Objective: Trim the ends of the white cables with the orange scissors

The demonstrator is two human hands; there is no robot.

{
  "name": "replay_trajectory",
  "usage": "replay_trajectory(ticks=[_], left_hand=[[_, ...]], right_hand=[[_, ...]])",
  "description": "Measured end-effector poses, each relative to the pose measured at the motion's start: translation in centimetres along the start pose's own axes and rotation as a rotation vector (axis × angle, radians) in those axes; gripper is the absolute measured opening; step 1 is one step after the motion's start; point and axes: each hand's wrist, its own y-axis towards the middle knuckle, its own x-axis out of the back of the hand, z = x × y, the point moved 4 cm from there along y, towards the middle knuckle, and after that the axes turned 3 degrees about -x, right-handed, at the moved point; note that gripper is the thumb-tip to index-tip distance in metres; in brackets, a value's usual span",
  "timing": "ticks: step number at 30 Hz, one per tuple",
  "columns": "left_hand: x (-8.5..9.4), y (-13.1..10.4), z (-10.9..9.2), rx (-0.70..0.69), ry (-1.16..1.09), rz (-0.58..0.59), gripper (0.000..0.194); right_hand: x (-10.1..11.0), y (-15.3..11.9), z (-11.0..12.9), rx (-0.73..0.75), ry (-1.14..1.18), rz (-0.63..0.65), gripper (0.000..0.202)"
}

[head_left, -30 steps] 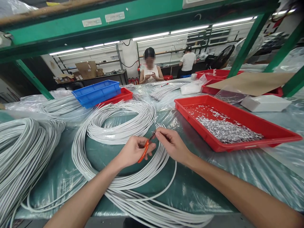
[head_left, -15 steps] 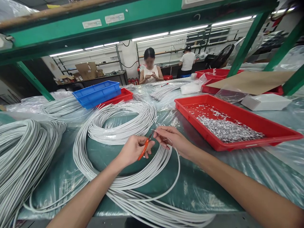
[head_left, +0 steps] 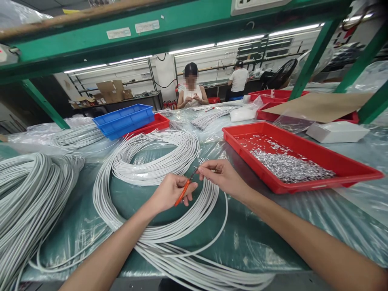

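My left hand (head_left: 174, 192) is closed around orange-handled pliers (head_left: 182, 192), whose dark jaws point up and to the right. Thumb and index finger pinched together, my right hand (head_left: 220, 174) is at the tip of those jaws; what it grips there is too small to make out. Under both hands lies a coil of white cables (head_left: 197, 212), and one single cable (head_left: 226, 218) curves away below my right hand. A second ring of white cables (head_left: 151, 173) rests just behind.
A red tray (head_left: 273, 188) of small silvery pieces stands at the right, a white box (head_left: 337, 132) behind it. Blue bins (head_left: 124, 121) are at the back left. A thick cable bundle (head_left: 33, 202) lies left. Across the table sits a person (head_left: 191, 91). A green beam (head_left: 182, 30) crosses above.
The fingers of my right hand have drawn closer together at the jaws. The loose cable below has shifted slightly left. My left hand keeps its hold on the pliers.
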Motion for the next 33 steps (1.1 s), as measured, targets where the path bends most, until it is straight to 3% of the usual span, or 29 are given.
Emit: replay_trajectory(ticks=[12,16,20,24,33], left_hand=[[-0.1,0.0,0.1,0.044,-0.048,0.037,0.044],[0.3,0.2,0.1,0.018,-0.09,-0.03,0.039],[1.1,0.4,-0.2,-0.032,-0.194,-0.168,0.034],[1.5,0.3,-0.6,-0.085,-0.303,-0.248,0.03],[1.2,0.2,-0.7,-0.085,-0.362,-0.249,0.031]], right_hand=[[0.1,-1.0,1.1,0.232,-0.424,-0.212,0.015],[-0.2,-0.6,-0.2,0.116,-0.251,-0.121,0.025],[-1.1,-0.6,-1.1,0.035,-0.09,0.013,0.031],[-1.7,-0.9,-1.0,0.032,-0.131,0.045,0.031],[-2.1,-1.6,-0.1,0.097,-0.252,0.014,0.029]])
